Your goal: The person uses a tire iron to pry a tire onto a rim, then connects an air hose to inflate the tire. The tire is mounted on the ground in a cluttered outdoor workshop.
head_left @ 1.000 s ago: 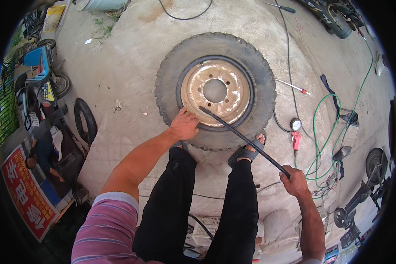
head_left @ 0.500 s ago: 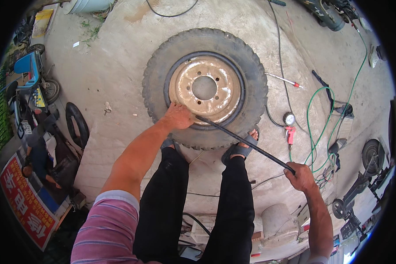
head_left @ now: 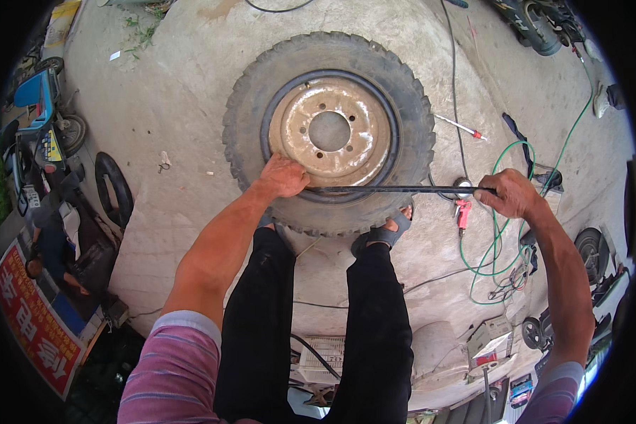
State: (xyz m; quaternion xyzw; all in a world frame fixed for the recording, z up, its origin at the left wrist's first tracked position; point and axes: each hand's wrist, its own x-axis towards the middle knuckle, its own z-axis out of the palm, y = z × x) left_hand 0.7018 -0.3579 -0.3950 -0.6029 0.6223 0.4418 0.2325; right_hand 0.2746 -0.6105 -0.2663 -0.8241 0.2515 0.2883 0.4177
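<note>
A black knobbly tyre (head_left: 411, 106) lies flat on the ground before me, around a worn beige wheel rim (head_left: 367, 145) with bolt holes and a large centre hole. My right hand (head_left: 512, 193) grips the outer end of a long black tyre lever (head_left: 396, 189). The lever lies nearly level across the near side of the wheel, its inner end at the rim's near edge. There my left hand (head_left: 285, 175) is closed against the rim's near-left edge, beside that end; its fingers hide what they hold. My sandalled feet (head_left: 396, 227) stand against the tyre's near side.
Right of the tyre lie a red-handled inflator gauge (head_left: 462, 212), a tangled green hose (head_left: 498, 244) and a white-and-red rod (head_left: 459, 126). An inner tube (head_left: 113, 191) and a blue vehicle (head_left: 35, 95) are at left. A white crate (head_left: 321, 357) sits behind my legs.
My right hand has swung the lever's outer end away from me and slightly right, from a slant to nearly level. The left hand stays at the rim, and the rim has turned slightly.
</note>
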